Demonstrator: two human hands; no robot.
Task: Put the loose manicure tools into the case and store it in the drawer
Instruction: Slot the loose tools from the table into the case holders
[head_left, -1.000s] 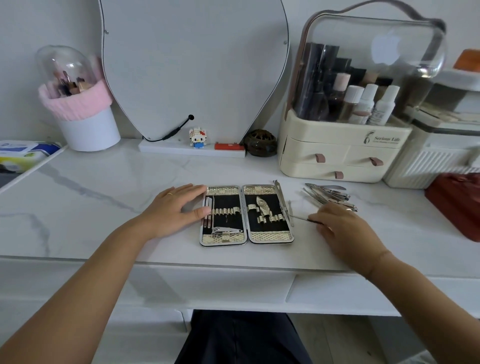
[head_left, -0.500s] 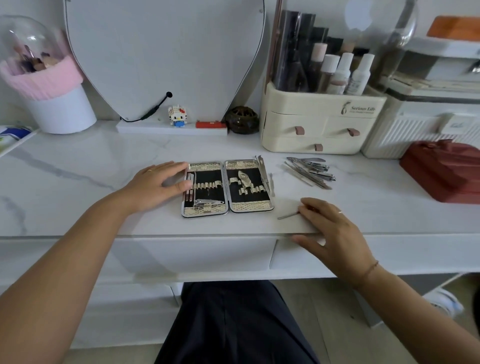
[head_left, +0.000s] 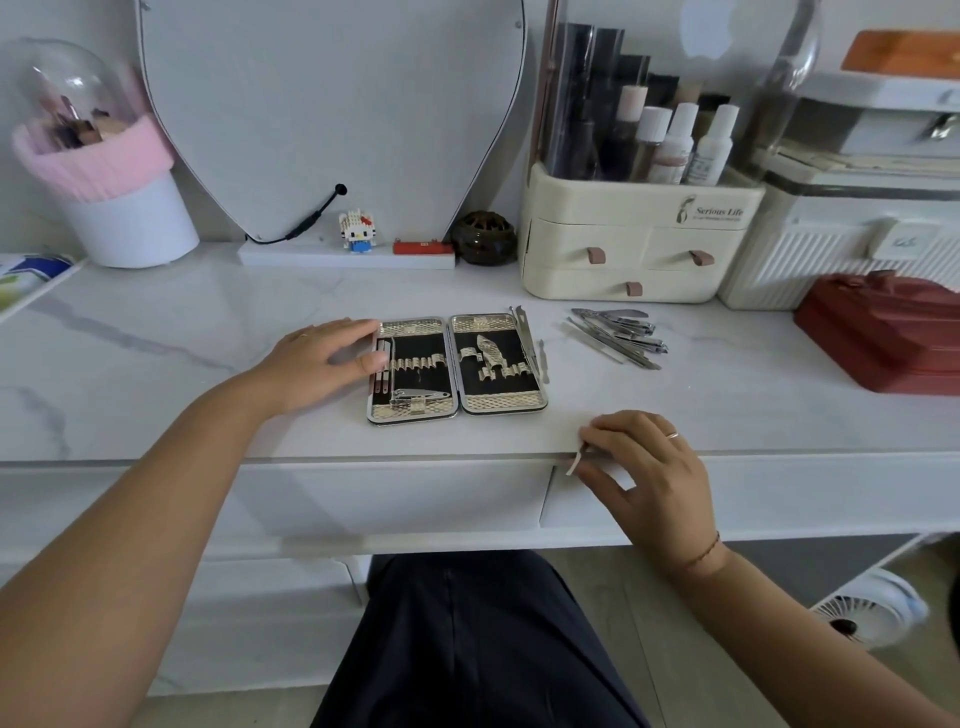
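Manicure case (head_left: 498, 401) lies open on the table (head_left: 156, 364), left hand (head_left: 317, 364) resting flat on its left edge. Right hand (head_left: 649, 467) pinches a thin metal tool (head_left: 574, 462) at the table's front edge; loose tools (head_left: 618, 335) lie nearby.

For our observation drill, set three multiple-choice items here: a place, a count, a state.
1. Relative to the open silver manicure case, the pile of loose steel tools lies: A left; B right; C inside.
2. Brown pulls on the cream plastic organiser: A two; B three; C five.
3. The right hand: A lies flat, empty; B grips the case; C pinches a thin metal tool.
Key: B, beyond the case's right half; B, two above, one below; C, fingertips close on it.
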